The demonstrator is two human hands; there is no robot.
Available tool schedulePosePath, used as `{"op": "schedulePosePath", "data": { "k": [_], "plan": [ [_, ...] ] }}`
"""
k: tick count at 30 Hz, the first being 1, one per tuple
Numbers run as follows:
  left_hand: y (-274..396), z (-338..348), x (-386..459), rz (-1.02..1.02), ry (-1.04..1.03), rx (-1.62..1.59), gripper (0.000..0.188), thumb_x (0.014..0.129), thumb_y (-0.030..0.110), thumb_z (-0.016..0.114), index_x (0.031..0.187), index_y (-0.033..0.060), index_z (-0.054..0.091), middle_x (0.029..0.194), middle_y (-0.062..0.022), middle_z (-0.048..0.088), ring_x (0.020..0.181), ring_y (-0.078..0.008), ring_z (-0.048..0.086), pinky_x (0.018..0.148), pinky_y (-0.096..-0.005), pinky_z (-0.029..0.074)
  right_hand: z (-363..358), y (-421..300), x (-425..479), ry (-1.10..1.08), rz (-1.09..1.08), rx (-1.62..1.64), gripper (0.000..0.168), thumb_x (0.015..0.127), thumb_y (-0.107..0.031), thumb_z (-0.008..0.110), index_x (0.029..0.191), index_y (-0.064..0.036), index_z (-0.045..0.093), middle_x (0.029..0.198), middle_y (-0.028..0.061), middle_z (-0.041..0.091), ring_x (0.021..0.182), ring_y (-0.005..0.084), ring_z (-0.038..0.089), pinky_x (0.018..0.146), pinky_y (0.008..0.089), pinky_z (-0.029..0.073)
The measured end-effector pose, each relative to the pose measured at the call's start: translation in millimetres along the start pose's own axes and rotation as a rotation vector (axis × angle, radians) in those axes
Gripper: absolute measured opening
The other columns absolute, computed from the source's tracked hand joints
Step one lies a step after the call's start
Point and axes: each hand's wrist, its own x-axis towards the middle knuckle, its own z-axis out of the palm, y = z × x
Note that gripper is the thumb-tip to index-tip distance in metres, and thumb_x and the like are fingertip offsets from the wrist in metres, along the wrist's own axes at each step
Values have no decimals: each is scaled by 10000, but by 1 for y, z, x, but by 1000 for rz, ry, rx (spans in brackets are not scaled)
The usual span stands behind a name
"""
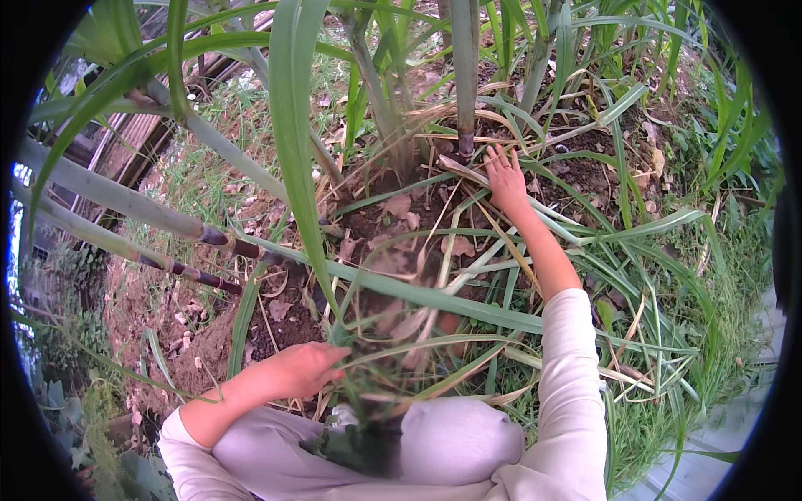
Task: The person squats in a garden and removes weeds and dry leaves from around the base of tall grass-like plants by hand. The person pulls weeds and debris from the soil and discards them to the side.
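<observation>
Sugarcane stalks grow from brown soil before me. My right hand (506, 178) reaches forward with its fingers apart and nothing in its grasp. It is beside the dark base of an upright cane stalk (465, 81), close to a dry leaf sheath (463, 170). Nearer my knees, my left hand (307, 371) hovers low with its forefinger stretched out. A green leaf tip (340, 335) is by its fingers, and whether they hold it I cannot tell. One long green cane leaf (432, 297) lies crosswise between my arms.
Two thick purple-based canes (182, 272) lean in from the left. A broad leaf (294, 125) hangs close to the camera. Stripped leaves (601, 282) lie in a heap on the right, with grass (720, 338) and a pale paved strip (695, 466) beyond.
</observation>
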Motion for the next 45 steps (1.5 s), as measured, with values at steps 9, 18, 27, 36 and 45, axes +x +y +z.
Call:
{"op": "schedulePosePath", "data": {
  "k": [9,18,27,36,45],
  "plan": [
    [-1,3,-1,-25,-48,-40,463,922,213,572,1272,-76,480,1149,-272,597,1084,-409,572,937,-444,459,36,7,-38,-4,120,98,346,614,-112,701,939,-23,620,1021,175,567,1061,304,553,1006,459,380],
    [-2,5,-1,-38,-59,-79,414,929,204,561,1231,-73,500,1072,-263,612,1029,-422,582,895,-460,468,28,15,-25,-20,166,16,814,634,-107,707,1370,7,378,1375,276,401,1265,318,416,1006,411,419],
    [-5,5,-4,-53,-42,-48,449,923,199,568,1277,-64,483,1097,-264,610,1048,-410,583,909,-446,469,48,15,-27,-268,93,107,347,625,-111,709,934,-47,564,961,144,643,901,289,653,772,381,540],
    [14,-3,2,-144,-113,-57,431,941,202,547,1301,-25,489,1095,-234,615,979,-364,622,880,-427,488,-26,9,-150,-235,-62,148,223,661,-44,617,871,-72,550,876,105,639,888,287,627,813,409,451],
    [-9,13,4,-43,-30,26,447,919,180,567,1304,-31,484,1044,-217,632,961,-362,637,852,-425,498,-91,94,-381,-374,102,-37,155,748,-84,572,897,-120,591,853,69,607,898,268,594,824,421,427]
  ]
}}
